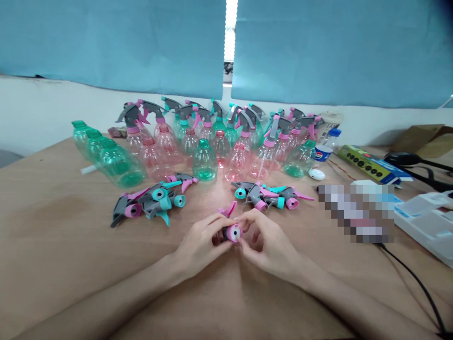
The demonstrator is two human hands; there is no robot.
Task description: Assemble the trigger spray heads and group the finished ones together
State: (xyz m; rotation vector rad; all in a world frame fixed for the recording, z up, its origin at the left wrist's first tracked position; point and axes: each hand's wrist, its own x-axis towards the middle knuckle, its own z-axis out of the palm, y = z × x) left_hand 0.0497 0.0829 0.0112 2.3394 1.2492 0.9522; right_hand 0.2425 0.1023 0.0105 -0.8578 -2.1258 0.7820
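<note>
Both hands meet over the near middle of the table. My left hand (pixel 203 241) is closed around the body of a grey and pink trigger spray head (pixel 234 233), whose pink collar faces me with its round opening showing. The thumb and forefinger of my right hand (pixel 269 241) pinch that collar from the right. The pink trigger sticks up behind my fingers; the rest of the spray head is mostly hidden. Loose spray heads in grey, pink and turquoise lie in one pile (pixel 155 203) to the left and another pile (pixel 271 194) to the right.
Beyond the piles stand many clear pink and green bottles (pixel 204 163), several topped with spray heads. Green bottles (pixel 120 163) lean at the left. On the right are a blue-capped bottle (pixel 327 144), a printed box (pixel 370 165), a white plastic tray (pixel 430 222) and a black cable (pixel 414 278).
</note>
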